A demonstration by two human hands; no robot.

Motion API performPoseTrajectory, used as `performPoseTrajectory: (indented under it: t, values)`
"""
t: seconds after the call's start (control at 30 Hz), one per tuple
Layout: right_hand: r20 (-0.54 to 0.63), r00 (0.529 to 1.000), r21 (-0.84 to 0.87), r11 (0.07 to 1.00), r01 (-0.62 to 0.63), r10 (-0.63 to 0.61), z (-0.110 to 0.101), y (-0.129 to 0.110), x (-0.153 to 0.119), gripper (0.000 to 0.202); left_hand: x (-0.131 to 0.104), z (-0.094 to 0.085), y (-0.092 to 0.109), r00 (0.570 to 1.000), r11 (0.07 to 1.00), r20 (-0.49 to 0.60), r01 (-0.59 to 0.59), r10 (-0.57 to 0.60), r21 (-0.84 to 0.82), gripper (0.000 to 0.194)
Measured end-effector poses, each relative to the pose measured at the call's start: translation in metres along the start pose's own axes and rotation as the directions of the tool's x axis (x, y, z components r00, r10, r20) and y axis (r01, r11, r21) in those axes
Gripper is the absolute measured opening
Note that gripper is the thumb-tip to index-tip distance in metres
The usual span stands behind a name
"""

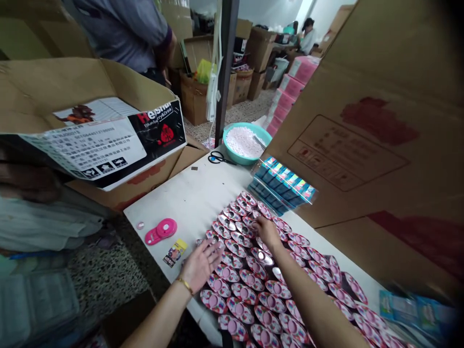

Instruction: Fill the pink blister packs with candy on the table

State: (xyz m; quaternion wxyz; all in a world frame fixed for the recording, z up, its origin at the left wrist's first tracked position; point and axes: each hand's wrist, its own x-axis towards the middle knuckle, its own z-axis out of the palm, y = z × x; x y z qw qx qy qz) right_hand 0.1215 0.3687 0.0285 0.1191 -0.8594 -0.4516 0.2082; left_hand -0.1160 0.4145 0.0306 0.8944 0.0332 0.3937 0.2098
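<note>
Rows of oval, pink-and-red printed pieces (240,309) cover the near part of the white table. Those closest to me have round pink discs in their middles; several farther ones show a dark or shiny centre instead. My left hand (201,265) is palm up with its fingers stretched out, over the left edge of the rows, and a yellow bracelet is on its wrist. Over the middle of the rows my right hand (267,232) reaches down, its fingers pinched together close to one oval. Whatever lies between those fingertips is hidden.
A pink round-headed tool (161,231) and a small yellow card (175,253) lie at left. Behind are black scissors (220,158) and a teal basin (266,137) of pale pieces. Blue packs (284,181) stand beside a tall carton (362,135). A person (126,36) stands behind the left carton (145,99).
</note>
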Motion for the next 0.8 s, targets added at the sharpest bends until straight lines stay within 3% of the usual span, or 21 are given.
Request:
performPoseTrajectory:
  t: [0.07,0.13,0.3,0.5,0.57,0.63,0.7,0.8]
  values:
    - [0.007,0.994,-0.184,0.977,-0.107,0.110,-0.001,0.005,0.021,0.020,-0.009,-0.014,0.005,0.998,0.998,-0.055,-0.022,0.025,0.057,0.031]
    - [0.063,0.985,-0.304,0.943,-0.135,0.161,0.001,0.005,0.036,0.023,-0.019,-0.027,0.009,0.993,0.994,-0.105,-0.040,0.051,0.106,0.033]
    - [0.142,0.954,-0.375,0.906,-0.194,0.264,0.014,0.004,0.060,0.035,-0.042,-0.054,0.019,0.987,0.991,-0.143,-0.059,0.075,0.117,0.037]
    - [0.135,0.938,-0.346,0.902,-0.257,0.319,0.017,0.002,0.070,0.048,-0.051,-0.052,0.003,0.987,0.986,-0.151,-0.029,0.055,0.165,0.042]
    - [0.074,0.953,-0.280,0.924,-0.261,0.292,0.014,0.003,0.050,0.048,-0.051,-0.047,-0.006,0.993,0.976,-0.116,0.019,0.007,0.216,0.041]
    - [-0.042,0.972,-0.090,0.968,-0.233,0.230,0.011,0.015,0.007,0.043,-0.052,-0.044,-0.012,0.996,0.958,-0.077,0.059,-0.039,0.280,0.039]
    - [-0.197,0.965,0.163,0.977,-0.140,0.172,0.007,0.037,-0.057,0.038,-0.054,-0.046,-0.014,0.996,0.936,-0.081,0.068,-0.043,0.345,0.037]
    - [-0.412,0.887,0.297,0.951,-0.084,0.207,0.000,0.080,-0.165,0.033,-0.059,-0.056,-0.014,0.988,0.911,-0.151,0.048,0.015,0.409,0.034]
